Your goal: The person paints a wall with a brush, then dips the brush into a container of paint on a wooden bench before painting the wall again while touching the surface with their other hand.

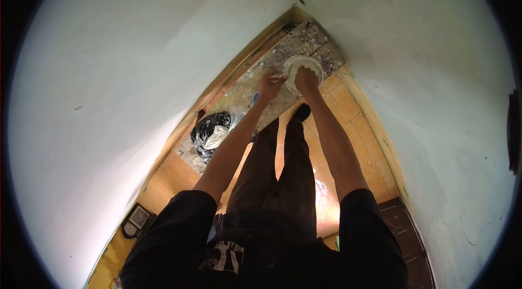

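Observation:
A round whitish bucket (321, 71) with pale grey-green contents stands on a paint-speckled board (247, 80) close to the wall corner. My left hand (270, 86) is at the bucket's left edge, its fingers bent and closed on the rim. Over the bucket's opening, my right hand (306, 79) is closed in a fist. Whatever it grips is hidden beneath the fingers. A small blue item (255, 96) shows beside my left wrist, partly covered by it.
Pale walls (130, 55) meet in a corner ahead, with cracks near the top. A black plastic bag (205, 131) with white plastic (217, 138) lies left of my legs. Orange tiles (345, 96) cover the floor. A framed item (136, 220) stands at lower left, a dark slatted surface (399, 229) at lower right.

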The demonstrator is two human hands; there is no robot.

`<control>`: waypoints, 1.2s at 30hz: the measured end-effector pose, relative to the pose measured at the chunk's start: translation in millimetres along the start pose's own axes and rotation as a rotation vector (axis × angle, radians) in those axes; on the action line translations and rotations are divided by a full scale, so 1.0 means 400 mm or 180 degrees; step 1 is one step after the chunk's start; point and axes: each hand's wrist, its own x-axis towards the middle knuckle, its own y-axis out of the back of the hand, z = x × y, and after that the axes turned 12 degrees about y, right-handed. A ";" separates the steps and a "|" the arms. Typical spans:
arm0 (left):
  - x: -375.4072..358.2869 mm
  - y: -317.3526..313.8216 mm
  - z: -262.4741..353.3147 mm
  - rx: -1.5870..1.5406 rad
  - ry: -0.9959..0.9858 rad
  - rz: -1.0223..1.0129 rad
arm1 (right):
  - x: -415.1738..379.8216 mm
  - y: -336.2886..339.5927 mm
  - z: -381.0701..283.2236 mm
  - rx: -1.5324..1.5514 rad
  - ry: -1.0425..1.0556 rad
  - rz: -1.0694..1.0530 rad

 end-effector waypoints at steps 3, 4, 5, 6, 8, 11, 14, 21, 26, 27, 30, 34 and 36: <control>-0.007 0.001 0.013 -0.0031 -0.0037 0.0001 | 0.001 -0.003 0.000 -0.0004 0.0007 0.0039; -0.009 0.000 0.013 -0.0029 0.0009 0.0028 | 0.000 -0.005 0.001 -0.0019 0.0014 0.0047; -0.010 -0.001 0.014 -0.0029 0.0052 0.0054 | 0.002 -0.006 0.004 -0.0010 -0.0033 0.0030; -0.011 0.000 0.020 0.0008 0.0035 0.0031 | 0.005 -0.003 0.005 -0.0002 -0.0077 0.0014; -0.016 0.004 0.031 0.0087 0.0006 -0.0021 | 0.006 -0.001 0.005 0.0003 -0.0095 -0.0037; -0.017 0.002 0.029 0.0015 0.0028 -0.0019 | 0.003 0.006 0.006 -0.0026 -0.0082 -0.0089; -0.012 0.000 0.018 -0.0042 0.0037 0.0001 | 0.008 0.006 0.007 -0.0051 -0.0111 -0.0053; -0.012 0.000 0.021 0.0014 -0.0033 -0.0007 | 0.004 -0.010 0.020 -0.0084 -0.0087 -0.0001; -0.026 0.001 0.047 -0.0019 0.0351 -0.0004 | -0.002 -0.006 0.015 -0.0017 -0.0082 0.0047; -0.029 0.003 0.046 0.0032 0.0350 -0.0018 | -0.003 -0.016 0.016 -0.0030 -0.0044 0.0059; -0.018 0.002 0.033 0.0120 0.0222 0.0022 | 0.001 -0.030 0.030 -0.0026 -0.0103 0.0126; 0.000 0.001 -0.001 0.0127 -0.0028 0.0076 | -0.008 -0.026 0.031 0.0028 -0.0056 0.0102; 0.000 0.002 0.007 0.0067 -0.0015 0.0023 | -0.024 -0.012 0.037 0.0036 -0.0062 0.0145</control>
